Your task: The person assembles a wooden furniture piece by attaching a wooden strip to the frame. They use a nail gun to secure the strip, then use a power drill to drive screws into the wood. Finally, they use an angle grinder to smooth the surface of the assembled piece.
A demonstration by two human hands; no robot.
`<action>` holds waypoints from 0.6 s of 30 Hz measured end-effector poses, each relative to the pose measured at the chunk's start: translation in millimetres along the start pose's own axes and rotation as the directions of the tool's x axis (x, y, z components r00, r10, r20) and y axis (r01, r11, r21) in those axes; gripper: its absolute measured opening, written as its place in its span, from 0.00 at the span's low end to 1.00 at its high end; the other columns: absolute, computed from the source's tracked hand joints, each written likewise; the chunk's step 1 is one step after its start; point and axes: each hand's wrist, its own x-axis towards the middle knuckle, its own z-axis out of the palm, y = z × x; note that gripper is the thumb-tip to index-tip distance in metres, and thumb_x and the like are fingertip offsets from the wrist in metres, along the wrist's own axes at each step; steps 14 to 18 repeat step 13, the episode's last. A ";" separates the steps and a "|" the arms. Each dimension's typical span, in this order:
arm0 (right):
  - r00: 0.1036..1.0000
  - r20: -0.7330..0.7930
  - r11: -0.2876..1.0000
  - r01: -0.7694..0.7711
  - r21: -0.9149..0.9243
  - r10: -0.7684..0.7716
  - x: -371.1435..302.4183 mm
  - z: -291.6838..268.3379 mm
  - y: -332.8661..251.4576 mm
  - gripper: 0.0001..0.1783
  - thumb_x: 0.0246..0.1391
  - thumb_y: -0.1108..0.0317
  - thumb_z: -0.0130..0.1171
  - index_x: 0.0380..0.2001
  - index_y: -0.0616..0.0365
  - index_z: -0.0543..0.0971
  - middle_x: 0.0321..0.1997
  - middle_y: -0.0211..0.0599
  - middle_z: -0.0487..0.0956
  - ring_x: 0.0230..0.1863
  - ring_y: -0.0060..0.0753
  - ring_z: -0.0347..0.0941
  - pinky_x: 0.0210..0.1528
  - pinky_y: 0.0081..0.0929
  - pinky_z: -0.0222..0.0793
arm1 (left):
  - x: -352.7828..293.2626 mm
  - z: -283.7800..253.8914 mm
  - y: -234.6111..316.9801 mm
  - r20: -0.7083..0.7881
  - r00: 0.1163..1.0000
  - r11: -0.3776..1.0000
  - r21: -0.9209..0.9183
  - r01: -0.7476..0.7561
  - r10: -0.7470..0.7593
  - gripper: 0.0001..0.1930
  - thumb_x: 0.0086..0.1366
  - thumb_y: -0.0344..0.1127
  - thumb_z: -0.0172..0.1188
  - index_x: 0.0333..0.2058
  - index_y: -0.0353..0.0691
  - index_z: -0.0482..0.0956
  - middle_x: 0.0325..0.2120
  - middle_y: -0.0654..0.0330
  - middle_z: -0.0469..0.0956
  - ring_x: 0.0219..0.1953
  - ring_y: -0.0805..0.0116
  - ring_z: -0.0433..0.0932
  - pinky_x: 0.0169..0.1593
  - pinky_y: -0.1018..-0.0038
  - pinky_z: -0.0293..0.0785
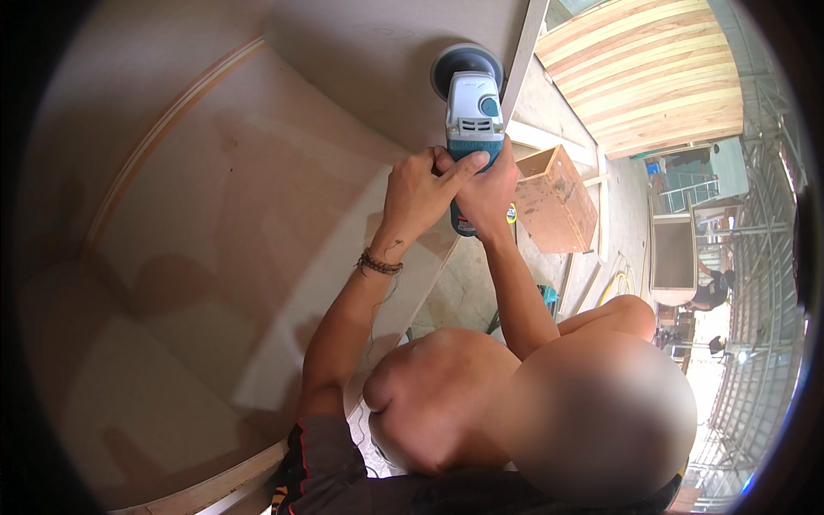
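Note:
Both my hands are wrapped round the body of a teal and grey-white disc sander (475,120). Its round dark pad (453,64) lies against a pale wooden panel (360,60), close to the panel's right edge. My left hand (418,193), with a braided bracelet at the wrist, closes on the sander from the left, its thumb laid across the top. From the right, my right hand (491,196) grips the body. The sander's dark lower end shows beneath the hands, and some of my fingers are hidden behind it.
Curved-looking panel walls (232,172) surround the left side. To the right stand an open wooden box (562,206) and a large striped wooden board (644,77). A yellow tape measure (512,213) and a teal tool (548,296) are nearby. Farther back is another person (712,287).

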 end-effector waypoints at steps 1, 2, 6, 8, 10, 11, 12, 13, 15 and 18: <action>1.000 -0.002 1.000 0.004 0.004 -0.004 0.0 0.8 1.0 0.35 0.39 0.52 0.77 0.44 0.65 0.73 0.35 0.52 0.85 0.38 0.52 0.84 0.42 0.41 0.78 | -0.5 -0.8 0.5 0.001 1.000 1.000 -0.001 0.000 0.000 0.38 0.58 0.71 0.65 0.28 0.29 0.81 0.20 0.50 0.81 0.27 0.62 0.83 0.34 0.67 0.77; 1.000 -0.005 1.000 0.008 0.008 -0.008 -0.1 1.2 1.5 0.35 0.39 0.52 0.77 0.43 0.65 0.73 0.35 0.52 0.85 0.38 0.52 0.84 0.42 0.41 0.78 | -0.8 -1.1 0.8 0.002 1.000 1.000 -0.001 -0.001 0.001 0.39 0.58 0.71 0.65 0.28 0.29 0.81 0.20 0.50 0.81 0.27 0.61 0.83 0.34 0.67 0.77; 1.000 -0.015 1.000 0.023 0.010 -0.022 -0.4 0.4 -2.6 0.35 0.39 0.52 0.77 0.44 0.65 0.73 0.35 0.52 0.85 0.38 0.53 0.84 0.42 0.42 0.78 | -0.3 -0.4 -0.2 -0.010 1.000 1.000 -0.010 -0.005 0.005 0.38 0.58 0.70 0.65 0.27 0.29 0.81 0.19 0.50 0.81 0.26 0.62 0.83 0.34 0.66 0.77; 1.000 -0.016 1.000 0.020 0.012 -0.020 -0.6 -0.2 -0.8 0.35 0.39 0.52 0.77 0.44 0.65 0.73 0.35 0.52 0.85 0.39 0.53 0.84 0.43 0.42 0.77 | 0.0 1.4 -0.9 -0.021 1.000 1.000 -0.006 -0.016 0.015 0.38 0.58 0.70 0.66 0.27 0.29 0.81 0.19 0.51 0.81 0.26 0.62 0.83 0.34 0.66 0.77; 1.000 -0.013 1.000 0.019 0.014 -0.019 -0.4 -0.4 0.9 0.36 0.40 0.52 0.77 0.45 0.65 0.74 0.36 0.52 0.85 0.39 0.53 0.84 0.43 0.42 0.77 | -0.1 2.8 -1.8 -0.027 0.999 1.000 -0.005 -0.021 0.021 0.38 0.58 0.70 0.65 0.27 0.30 0.80 0.19 0.51 0.81 0.26 0.62 0.83 0.34 0.66 0.77; 1.000 -0.011 1.000 0.019 0.015 -0.019 -0.3 -0.4 1.1 0.36 0.40 0.52 0.77 0.45 0.65 0.74 0.36 0.52 0.85 0.39 0.53 0.84 0.43 0.42 0.77 | -0.1 3.0 -1.9 -0.029 0.999 1.000 -0.005 -0.024 0.024 0.38 0.58 0.70 0.65 0.27 0.30 0.80 0.19 0.51 0.81 0.26 0.62 0.82 0.34 0.66 0.77; 1.000 -0.006 1.000 0.015 0.006 -0.015 -0.1 -0.4 0.7 0.36 0.40 0.52 0.77 0.46 0.65 0.74 0.37 0.52 0.85 0.39 0.53 0.84 0.44 0.43 0.78 | -0.1 2.8 -1.7 -0.028 0.999 1.000 -0.007 -0.023 0.023 0.37 0.58 0.70 0.66 0.27 0.31 0.81 0.19 0.51 0.81 0.25 0.63 0.82 0.33 0.66 0.77; 1.000 -0.001 1.000 0.010 -0.004 -0.010 -0.2 -0.5 0.8 0.36 0.40 0.52 0.77 0.46 0.65 0.74 0.37 0.53 0.85 0.40 0.53 0.84 0.44 0.43 0.78 | -0.1 3.1 -2.1 -0.026 0.999 1.000 -0.009 -0.020 0.020 0.37 0.58 0.70 0.66 0.27 0.32 0.81 0.19 0.52 0.81 0.25 0.63 0.82 0.33 0.66 0.77; 1.000 -0.001 1.000 0.010 -0.004 -0.010 -0.2 -0.5 0.8 0.36 0.40 0.52 0.77 0.46 0.65 0.74 0.37 0.53 0.85 0.40 0.53 0.84 0.44 0.43 0.78 | -0.1 3.1 -2.1 -0.026 0.999 1.000 -0.009 -0.020 0.020 0.37 0.58 0.70 0.66 0.27 0.32 0.81 0.19 0.52 0.81 0.25 0.63 0.82 0.33 0.66 0.77; 1.000 -0.001 1.000 0.010 -0.004 -0.010 -0.2 -0.5 0.8 0.36 0.40 0.52 0.77 0.46 0.65 0.74 0.37 0.53 0.85 0.40 0.53 0.84 0.44 0.43 0.78 | -0.1 3.1 -2.1 -0.026 0.999 1.000 -0.009 -0.020 0.020 0.37 0.58 0.70 0.66 0.27 0.32 0.81 0.19 0.52 0.81 0.25 0.63 0.82 0.33 0.66 0.77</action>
